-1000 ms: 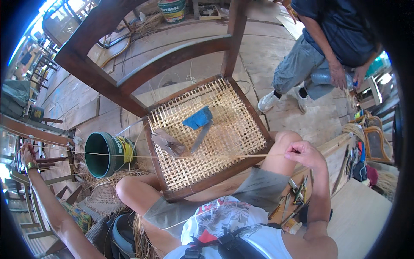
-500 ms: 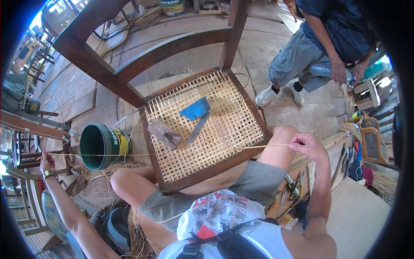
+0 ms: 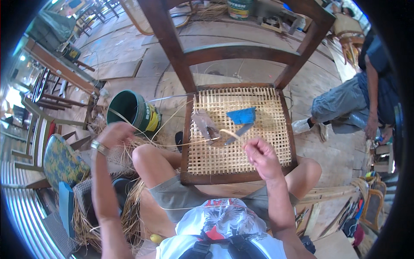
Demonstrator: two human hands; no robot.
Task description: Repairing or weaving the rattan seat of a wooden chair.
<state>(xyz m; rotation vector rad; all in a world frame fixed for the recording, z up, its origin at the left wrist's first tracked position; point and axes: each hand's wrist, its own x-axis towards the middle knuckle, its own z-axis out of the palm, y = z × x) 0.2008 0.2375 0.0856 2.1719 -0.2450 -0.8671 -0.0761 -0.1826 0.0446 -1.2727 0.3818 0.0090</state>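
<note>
- Cane strip (image 3: 230,134): we see its pale, curved length over the woven seat (image 3: 263,151) of the wooden chair (image 3: 241,52), leading to our right fingertips.
- Far left, we have a chair with a patterned cushion (image 3: 64,162) standing near our left arm.
- Our left hand (image 3: 114,139), with a watch (image 3: 100,147) at the wrist, is raised just left of our knee; it is blurred, so we cannot tell whether its fingers grip anything.
- Behind that hand, we see a green bucket (image 3: 153,115) tilted on its side, with thin strands passing near it.
- On the seat, from left to right, we find a brown bundle (image 3: 204,125), a grey blade (image 3: 239,134) and a blue piece (image 3: 242,115) touching the blade.
- Our right hand (image 3: 262,159) hovers above the seat's front part, thumb and forefinger pinching the strip.
- Far right, we see a co-worker in grey trousers (image 3: 338,101).
</note>
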